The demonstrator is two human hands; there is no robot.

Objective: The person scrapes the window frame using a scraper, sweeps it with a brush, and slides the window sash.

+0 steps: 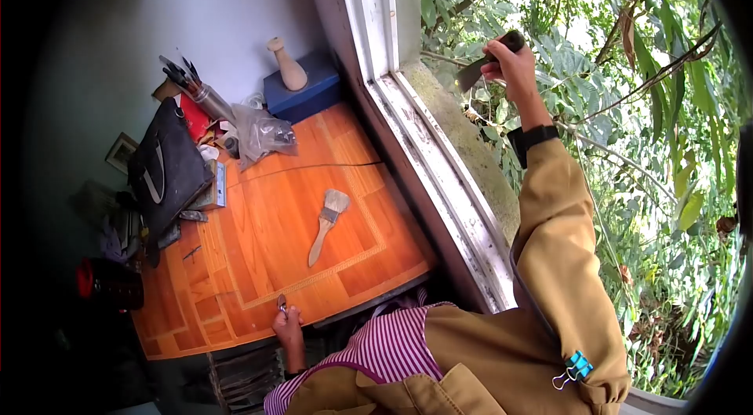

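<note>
My right hand [514,68] is out past the window frame, its fingers wrapped round the dark handle of a scraper [474,74] with a flat blade pointing down to the left. Green leaves are behind it. At the table's near edge, my left hand [289,325] is closed on a small metal object [282,303] that I cannot make out fully. A paint brush [327,225] with pale bristles and a wooden handle lies on the orange wooden table [267,219], up and to the right of my left hand.
A white window track [439,172] runs beside the table. At the back stand a blue box [302,89] with a wooden vase [289,66] on it, a plastic bag [263,134], a metal cup of brushes [213,103] and a black bag [166,172].
</note>
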